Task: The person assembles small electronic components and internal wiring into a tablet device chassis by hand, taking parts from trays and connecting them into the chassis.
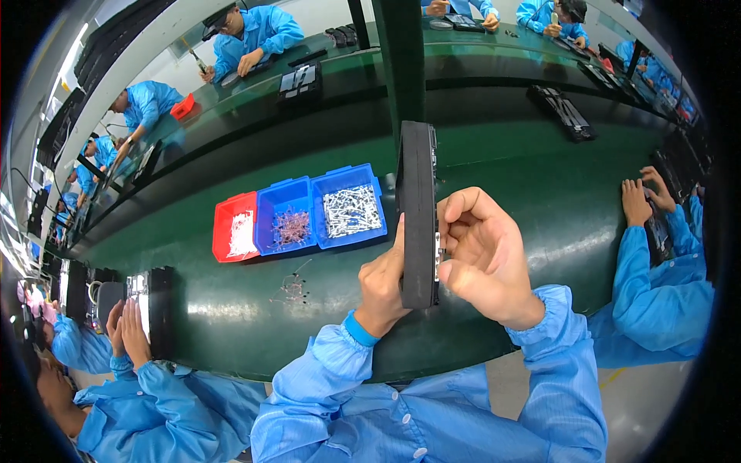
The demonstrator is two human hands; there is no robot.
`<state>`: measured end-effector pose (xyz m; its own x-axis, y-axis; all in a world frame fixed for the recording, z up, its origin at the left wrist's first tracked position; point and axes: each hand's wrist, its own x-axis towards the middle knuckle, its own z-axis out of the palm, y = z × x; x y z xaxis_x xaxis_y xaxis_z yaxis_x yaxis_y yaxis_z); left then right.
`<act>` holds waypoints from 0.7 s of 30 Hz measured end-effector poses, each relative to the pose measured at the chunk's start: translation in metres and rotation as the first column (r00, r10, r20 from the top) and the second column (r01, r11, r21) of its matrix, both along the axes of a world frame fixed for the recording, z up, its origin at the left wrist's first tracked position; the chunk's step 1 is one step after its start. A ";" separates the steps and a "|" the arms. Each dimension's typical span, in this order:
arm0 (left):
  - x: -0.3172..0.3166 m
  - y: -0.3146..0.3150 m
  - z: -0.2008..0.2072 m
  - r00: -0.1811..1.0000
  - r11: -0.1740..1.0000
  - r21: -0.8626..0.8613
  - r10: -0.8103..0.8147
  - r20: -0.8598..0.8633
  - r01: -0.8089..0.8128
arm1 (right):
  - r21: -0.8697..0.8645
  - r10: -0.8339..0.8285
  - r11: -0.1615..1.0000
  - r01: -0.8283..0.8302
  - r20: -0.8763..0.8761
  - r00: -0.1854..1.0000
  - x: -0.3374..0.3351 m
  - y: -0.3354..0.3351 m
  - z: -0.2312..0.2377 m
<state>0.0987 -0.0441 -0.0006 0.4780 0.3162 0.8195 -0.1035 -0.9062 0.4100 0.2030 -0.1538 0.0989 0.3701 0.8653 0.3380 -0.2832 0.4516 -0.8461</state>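
The left hand (381, 282) has its fingers clamped on a black, slab-shaped device (418, 224), upright over the glossy green tabletop (231, 332), any lettering too small to tell; the right hand (494, 258), fingers apart, curls beside it. Blue-smocked workers (258, 38) line the room.

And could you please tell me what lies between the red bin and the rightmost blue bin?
In the head view, a middle blue bin holding thin reddish parts sits between the red bin and rightmost blue bin.
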 end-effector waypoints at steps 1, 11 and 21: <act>0.000 0.000 -0.001 1.000 1.000 -0.003 0.010 0.009 -0.010 | 0.028 0.005 1.000 -0.006 0.006 1.000 -0.001 0.001 -0.001; -0.001 0.002 -0.011 0.998 0.994 -0.085 -0.064 0.000 0.064 | 0.075 -0.052 0.996 0.053 -0.014 0.999 0.002 -0.012 -0.001; -0.013 -0.015 0.016 0.893 0.374 -0.815 -0.267 0.361 0.442 | -0.553 -0.404 0.746 0.371 0.066 0.912 0.027 -0.100 -0.101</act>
<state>0.0856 -0.0593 0.0151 0.6342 0.7184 0.2857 -0.4590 0.0525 0.8869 0.2300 -0.2533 -0.0019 0.7173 0.6750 -0.1729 -0.2382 0.0043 -0.9712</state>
